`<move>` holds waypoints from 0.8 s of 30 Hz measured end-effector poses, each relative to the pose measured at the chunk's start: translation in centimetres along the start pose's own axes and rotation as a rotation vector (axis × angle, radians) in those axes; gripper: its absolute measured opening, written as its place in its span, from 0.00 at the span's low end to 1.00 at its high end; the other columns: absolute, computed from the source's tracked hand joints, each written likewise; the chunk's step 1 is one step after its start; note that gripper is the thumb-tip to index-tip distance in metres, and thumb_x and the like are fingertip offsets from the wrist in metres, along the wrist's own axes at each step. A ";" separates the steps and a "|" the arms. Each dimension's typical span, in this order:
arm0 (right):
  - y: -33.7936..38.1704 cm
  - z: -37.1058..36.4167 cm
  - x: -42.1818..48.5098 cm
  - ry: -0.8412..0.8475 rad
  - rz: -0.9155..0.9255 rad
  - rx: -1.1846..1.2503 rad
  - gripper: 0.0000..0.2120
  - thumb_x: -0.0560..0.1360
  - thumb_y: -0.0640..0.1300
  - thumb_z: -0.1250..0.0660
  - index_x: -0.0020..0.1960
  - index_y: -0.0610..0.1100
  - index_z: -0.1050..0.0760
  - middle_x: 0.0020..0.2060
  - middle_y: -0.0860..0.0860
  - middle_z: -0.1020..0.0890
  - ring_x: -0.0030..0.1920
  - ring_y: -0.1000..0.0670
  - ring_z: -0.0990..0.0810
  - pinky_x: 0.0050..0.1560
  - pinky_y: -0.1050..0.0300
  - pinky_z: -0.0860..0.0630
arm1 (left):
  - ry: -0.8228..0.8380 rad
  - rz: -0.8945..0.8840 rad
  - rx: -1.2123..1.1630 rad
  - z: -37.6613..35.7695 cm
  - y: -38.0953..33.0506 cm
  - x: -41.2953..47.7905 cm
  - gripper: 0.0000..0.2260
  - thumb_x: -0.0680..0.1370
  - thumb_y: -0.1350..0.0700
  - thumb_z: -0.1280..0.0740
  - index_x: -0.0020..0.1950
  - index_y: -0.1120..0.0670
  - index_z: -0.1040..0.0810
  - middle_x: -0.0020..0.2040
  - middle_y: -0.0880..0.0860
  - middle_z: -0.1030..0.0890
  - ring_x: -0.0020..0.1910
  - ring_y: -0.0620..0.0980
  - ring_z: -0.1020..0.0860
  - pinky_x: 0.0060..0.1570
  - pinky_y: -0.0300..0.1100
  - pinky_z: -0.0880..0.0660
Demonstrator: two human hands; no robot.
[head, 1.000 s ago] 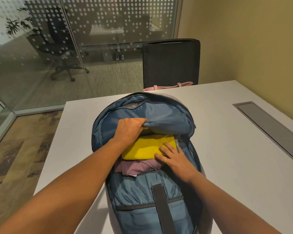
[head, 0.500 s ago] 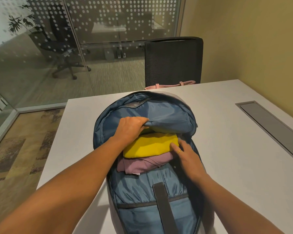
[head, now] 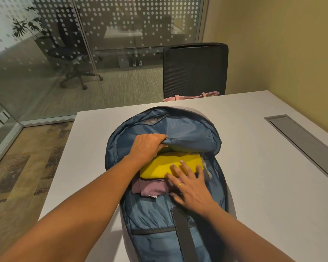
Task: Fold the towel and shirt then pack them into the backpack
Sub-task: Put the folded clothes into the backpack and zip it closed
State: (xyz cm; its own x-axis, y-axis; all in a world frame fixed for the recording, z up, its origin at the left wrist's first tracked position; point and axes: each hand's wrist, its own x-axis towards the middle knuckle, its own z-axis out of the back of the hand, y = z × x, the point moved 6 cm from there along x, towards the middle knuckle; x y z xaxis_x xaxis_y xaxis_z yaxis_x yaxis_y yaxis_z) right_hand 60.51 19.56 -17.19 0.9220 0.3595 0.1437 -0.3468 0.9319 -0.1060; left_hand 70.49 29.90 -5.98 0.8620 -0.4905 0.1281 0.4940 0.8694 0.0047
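Head view, single frame. Backpack [head: 150, 214] lies flat on the white table [head: 254, 148], main compartment unzipped, blue lining exposed, dark strap [head: 184, 235] running down the middle of the near half. Left hand [head: 147, 146]: fingers curled over the edge of the backpack's upper flap, gripping it, the flap raised off the contents. Yellow towel [head: 165, 165], folded, sits inside the compartment just below that flap, its far edge tucked under it. Mauve shirt [head: 150, 188], folded, lies beneath the towel and sticks out on its near side. Right hand [head: 189, 188]: fingers straight and spread, palm down, fingertips on the towel, holding nothing; slightly blurred. Ring [head: 179, 184] on one finger. Black mesh chair [head: 195, 69] at the far table edge.
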 end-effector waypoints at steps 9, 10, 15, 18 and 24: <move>0.9 0.7 3.6 0.096 -0.186 0.053 0.37 0.55 0.44 0.20 0.59 0.53 0.34 0.56 0.47 0.20 0.54 0.41 0.20 0.39 0.27 0.26 | -0.003 -0.064 -0.011 0.3 -0.2 -0.3 0.18 0.81 0.45 0.45 0.69 0.45 0.31 0.66 0.49 0.25 0.61 0.52 0.25 0.51 0.44 0.29; 1.1 0.6 3.7 0.097 -0.196 0.056 0.37 0.55 0.44 0.20 0.58 0.53 0.34 0.55 0.47 0.20 0.54 0.42 0.20 0.39 0.28 0.26 | -0.006 -0.069 -0.009 0.3 -0.2 -0.3 0.18 0.81 0.45 0.45 0.69 0.45 0.31 0.66 0.49 0.25 0.61 0.53 0.25 0.50 0.44 0.29; 1.3 -0.4 2.7 0.036 -0.155 0.092 0.32 0.62 0.57 0.26 0.63 0.53 0.33 0.60 0.48 0.22 0.61 0.44 0.24 0.47 0.27 0.27 | -0.012 -0.049 -0.055 -1.2 -0.4 -0.8 0.18 0.80 0.45 0.44 0.70 0.46 0.33 0.67 0.48 0.26 0.63 0.51 0.26 0.53 0.44 0.28; 0.8 -0.1 1.2 -0.077 -0.115 0.116 0.23 0.71 0.62 0.41 0.62 0.52 0.32 0.62 0.49 0.24 0.65 0.46 0.32 0.55 0.33 0.28 | 0.000 -0.052 -0.165 -2.7 -0.9 -1.7 0.22 0.79 0.46 0.41 0.72 0.50 0.36 0.71 0.51 0.31 0.69 0.50 0.32 0.64 0.45 0.34; -5.6 0.1 -4.9 -0.255 -0.714 0.321 0.20 0.76 0.56 0.43 0.63 0.47 0.30 0.65 0.46 0.28 0.67 0.45 0.36 0.63 0.36 0.38 | 0.102 -0.059 -0.087 -5.5 -1.5 -4.3 0.31 0.79 0.42 0.43 0.77 0.52 0.52 0.78 0.51 0.50 0.77 0.49 0.52 0.74 0.48 0.54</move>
State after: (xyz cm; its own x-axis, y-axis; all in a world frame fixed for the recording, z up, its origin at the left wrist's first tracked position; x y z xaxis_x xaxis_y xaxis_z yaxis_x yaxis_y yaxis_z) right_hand 57.88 12.60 -17.23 0.8853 -0.3612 0.2930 0.2403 0.8946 0.3769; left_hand 66.67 30.39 -12.03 0.8362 -0.5477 0.0285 0.5481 0.8329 -0.0771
